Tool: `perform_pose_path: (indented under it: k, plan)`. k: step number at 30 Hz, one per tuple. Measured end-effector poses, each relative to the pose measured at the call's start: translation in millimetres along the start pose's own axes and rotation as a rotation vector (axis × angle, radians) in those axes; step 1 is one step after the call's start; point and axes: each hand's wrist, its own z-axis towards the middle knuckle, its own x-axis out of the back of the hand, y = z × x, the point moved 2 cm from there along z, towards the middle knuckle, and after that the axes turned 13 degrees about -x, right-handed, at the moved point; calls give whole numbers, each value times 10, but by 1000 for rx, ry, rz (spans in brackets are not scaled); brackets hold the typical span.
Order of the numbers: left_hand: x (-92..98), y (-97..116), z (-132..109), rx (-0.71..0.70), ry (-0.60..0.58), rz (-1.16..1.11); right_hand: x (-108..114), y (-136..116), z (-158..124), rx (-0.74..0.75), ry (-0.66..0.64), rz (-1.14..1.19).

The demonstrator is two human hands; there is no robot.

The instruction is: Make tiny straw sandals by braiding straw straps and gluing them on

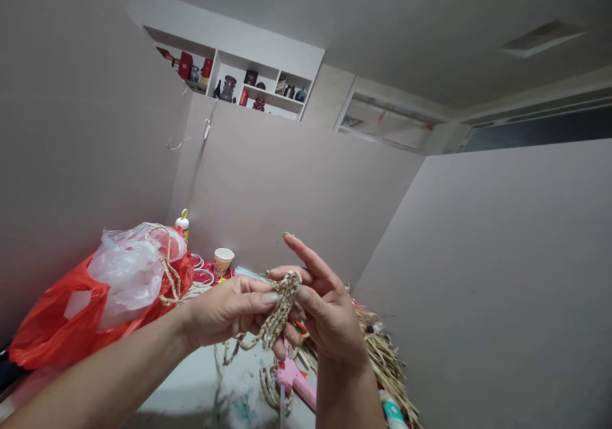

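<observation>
A folded length of braided straw cord (282, 305) is held up between my two hands, over the table. My left hand (239, 308) pinches it from the left, thumb on top. On the right, the thumb and bent fingers of my right hand (325, 305) close on its upper end, while the index finger points up. A loose tail of the braid (232, 349) hangs below my left hand. Beneath my hands lies a pink glue gun (299, 381), partly hidden by my right wrist, with more braided cord (270, 387) beside it.
Red and clear plastic bags (127, 276) sit at left, with braided cord draped over them. A paper cup (223, 260) and a white-capped bottle (182, 222) stand at the back. A bundle of dry straw (382, 359) lies right. Grey partitions (287, 187) surround the table (191, 384).
</observation>
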Motion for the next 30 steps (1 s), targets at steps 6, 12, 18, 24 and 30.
perform_pose_path:
  k: [6, 12, 18, 24, 30]
  plan:
    - [53, 135, -9, -140, 152, 251, -16, -25, 12, 54, 16, -6]
    - [63, 124, -12, -171, 297, 341, -25, 8, 17, 43, -35, -9]
    - [66, 119, -17, -202, 297, 347, -28, -14, 36, 110, -26, -1]
    - [34, 107, -9, -193, 303, 301, -13, -38, 63, 115, 79, 43]
    - [13, 65, -10, -170, 287, 237, 8, -11, 55, 92, 64, 56]
